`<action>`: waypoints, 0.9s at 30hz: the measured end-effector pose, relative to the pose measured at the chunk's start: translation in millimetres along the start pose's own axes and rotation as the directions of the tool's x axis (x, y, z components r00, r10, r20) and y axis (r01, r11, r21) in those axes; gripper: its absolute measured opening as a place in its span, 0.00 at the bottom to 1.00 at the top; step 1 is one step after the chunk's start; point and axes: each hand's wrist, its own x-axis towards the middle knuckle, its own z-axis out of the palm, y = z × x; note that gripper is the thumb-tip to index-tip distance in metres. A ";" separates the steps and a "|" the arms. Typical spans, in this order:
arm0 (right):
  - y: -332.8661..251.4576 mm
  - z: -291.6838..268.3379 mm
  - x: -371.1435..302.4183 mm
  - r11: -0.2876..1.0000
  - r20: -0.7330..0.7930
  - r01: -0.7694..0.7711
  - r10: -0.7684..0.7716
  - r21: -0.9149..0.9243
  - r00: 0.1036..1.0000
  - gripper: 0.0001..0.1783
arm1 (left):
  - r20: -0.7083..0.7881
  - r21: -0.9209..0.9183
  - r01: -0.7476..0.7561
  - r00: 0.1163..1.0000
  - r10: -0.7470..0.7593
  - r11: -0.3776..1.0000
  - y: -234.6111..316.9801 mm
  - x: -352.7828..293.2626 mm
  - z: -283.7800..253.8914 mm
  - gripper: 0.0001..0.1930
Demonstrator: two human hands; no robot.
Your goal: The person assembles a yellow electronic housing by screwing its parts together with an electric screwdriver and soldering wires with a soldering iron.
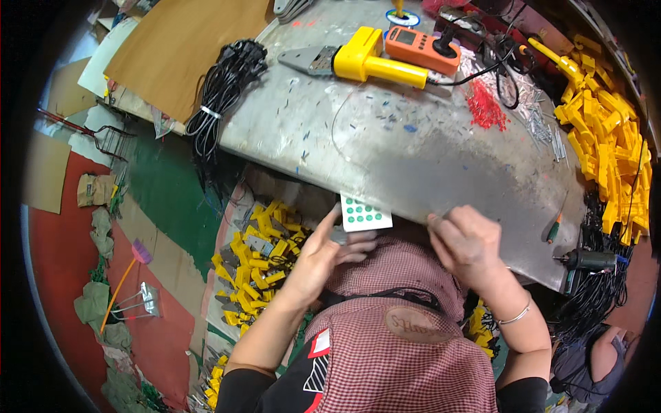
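A white sheet with rows of round green stickers (365, 215) lies at the near edge of the metal worktable (289, 131), above my lap. Beside its lower left corner is my left hand (330, 251), slightly blurred. One digit points up along the sheet's left side, and the others stretch out below it, apart. My right hand (468, 241) is at the table edge, right of the sheet. Its fingers are curled, with thumb and forefinger pressed together; whatever may be between them is too small to see. A yellow-handled tool with a grey pointed head (379, 65) lies farther back on the table.
An orange meter (422, 49), red small parts (485, 104) and a black cable bundle (224, 89) lie on the table. Yellow plastic housings (606, 131) heap at right; yellow pieces (258, 261) pile below left. A screwdriver (553, 230) and power driver (589, 260) lie at the right edge.
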 end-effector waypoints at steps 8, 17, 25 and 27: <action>30.4 -20.3 14.5 0.985 0.140 -0.063 0.040 0.164 0.989 0.04 | -0.276 0.751 -0.120 0.837 0.473 0.649 66.0 12.4 -65.5 0.09; 167.8 -24.5 181.8 0.817 -0.006 -0.047 0.053 -0.575 0.999 0.10 | 0.550 0.835 -0.451 0.670 0.499 -0.315 145.8 189.6 37.7 0.28; 137.6 -98.1 191.2 0.986 -0.373 -0.122 0.071 -0.116 0.925 0.13 | 0.599 0.751 -0.296 0.682 0.420 -0.590 185.1 182.8 56.6 0.26; 116.1 -120.7 191.3 0.935 -0.125 -0.275 0.308 0.225 0.943 0.15 | 0.612 0.781 -0.325 0.573 0.545 -0.534 208.6 137.3 61.1 0.27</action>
